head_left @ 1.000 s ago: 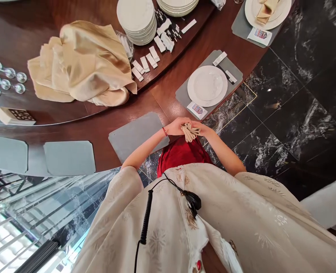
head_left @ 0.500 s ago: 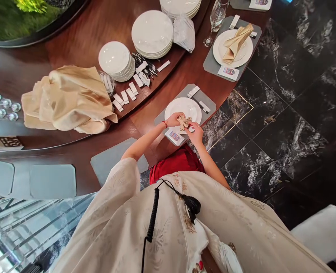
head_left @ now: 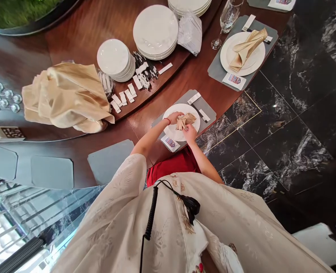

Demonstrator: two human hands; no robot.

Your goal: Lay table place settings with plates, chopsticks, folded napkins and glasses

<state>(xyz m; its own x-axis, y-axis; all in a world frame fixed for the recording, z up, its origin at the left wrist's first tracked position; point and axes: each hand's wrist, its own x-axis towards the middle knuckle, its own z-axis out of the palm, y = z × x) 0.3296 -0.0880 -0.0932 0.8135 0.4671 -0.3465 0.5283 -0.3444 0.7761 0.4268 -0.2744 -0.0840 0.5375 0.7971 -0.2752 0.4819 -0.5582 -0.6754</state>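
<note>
Over a white plate (head_left: 170,133), both hands grip a gathered gold cloth napkin (head_left: 188,120) with pleated folds. My left hand (head_left: 174,116), a red band at its wrist, is closed on the napkin's left side. From the lower right, my right hand (head_left: 190,132) pinches its base. Beneath the plate lies a grey placemat (head_left: 206,101). Chopsticks (head_left: 197,110) with white paper ends rest along its far right side. A white printed packet (head_left: 170,143) lies on the near left corner.
A heap of gold cloth (head_left: 65,94), stacked small plates (head_left: 113,57), stacked large plates (head_left: 155,30) and loose chopsticks (head_left: 146,66) stand on the raised turntable. To the right, another setting has a folded napkin (head_left: 247,49) and a wine glass (head_left: 227,19). Bare placemats (head_left: 52,170) line the left edge.
The napkin has fanned out wider to the upper right between my hands. My right hand has shifted slightly left and its fingers now wrap the base. The camera view has shifted a little.
</note>
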